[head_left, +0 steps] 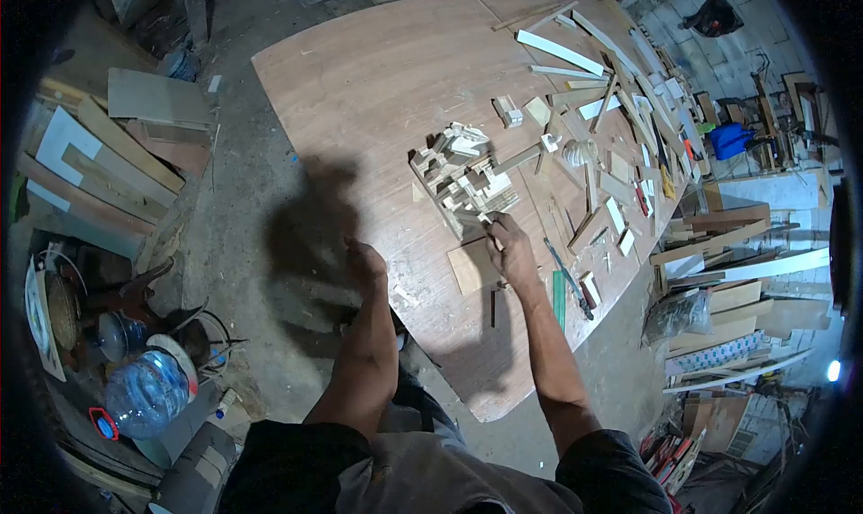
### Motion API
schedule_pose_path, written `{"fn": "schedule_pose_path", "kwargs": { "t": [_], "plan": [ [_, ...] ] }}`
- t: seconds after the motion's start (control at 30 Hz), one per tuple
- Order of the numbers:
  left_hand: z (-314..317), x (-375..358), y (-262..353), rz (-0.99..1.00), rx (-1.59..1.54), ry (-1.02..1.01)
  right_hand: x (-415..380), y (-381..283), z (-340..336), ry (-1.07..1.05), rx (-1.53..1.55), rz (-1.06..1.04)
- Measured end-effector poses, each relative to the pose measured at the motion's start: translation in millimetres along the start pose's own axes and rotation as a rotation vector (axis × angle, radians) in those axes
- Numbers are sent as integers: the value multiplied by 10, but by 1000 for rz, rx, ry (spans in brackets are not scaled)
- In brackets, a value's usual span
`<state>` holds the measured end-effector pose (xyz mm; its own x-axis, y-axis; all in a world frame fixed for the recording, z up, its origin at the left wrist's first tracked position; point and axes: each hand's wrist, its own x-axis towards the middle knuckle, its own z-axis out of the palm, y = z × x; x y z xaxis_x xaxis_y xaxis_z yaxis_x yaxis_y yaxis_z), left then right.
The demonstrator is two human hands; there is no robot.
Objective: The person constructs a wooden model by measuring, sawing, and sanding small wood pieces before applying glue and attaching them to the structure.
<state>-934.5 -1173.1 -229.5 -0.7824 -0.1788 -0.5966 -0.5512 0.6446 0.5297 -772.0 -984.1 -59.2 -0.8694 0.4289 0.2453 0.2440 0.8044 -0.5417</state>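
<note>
A model built of small wooden pieces sits on the wooden tabletop. My right hand is at its near edge, fingers pinched together around what looks like a small pale piece of wood, partly hidden by the fingers. Under that hand lies a thin square board, with a short dark stick nearer to me. My left hand hangs beside the table's left edge, apart from the model. Its fingers are mostly turned out of sight.
Wood strips and offcuts cover the table's right side. A green ruler and a long blue-and-black tool lie near the right edge. On the floor at left stands a large water bottle. Boards are stacked at right.
</note>
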Motion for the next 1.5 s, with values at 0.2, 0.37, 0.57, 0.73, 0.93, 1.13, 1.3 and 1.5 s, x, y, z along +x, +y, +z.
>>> {"fn": "schedule_pose_path", "kwargs": {
  "t": [0.2,0.37,0.57,0.73,0.93,1.13,1.3,1.5],
  "plan": [
    [52,50,51,23,126,44,-112,-50,129,40,-1,103],
    [-30,-6,123,26,170,58,-198,-62,250,102,101,211],
    [-48,-52,152,22,206,64,-45,-52,187,213,84,201],
    [-80,-121,199,18,217,55,108,54,157,182,107,211],
    [-152,-233,302,2,210,42,162,11,100,147,142,204],
    [-15,-49,152,47,295,83,200,14,60,143,167,231],
    [95,69,46,93,366,124,279,131,-68,-137,94,157],
    [135,107,-24,170,461,165,388,80,-118,-72,85,88]
  ]
}}
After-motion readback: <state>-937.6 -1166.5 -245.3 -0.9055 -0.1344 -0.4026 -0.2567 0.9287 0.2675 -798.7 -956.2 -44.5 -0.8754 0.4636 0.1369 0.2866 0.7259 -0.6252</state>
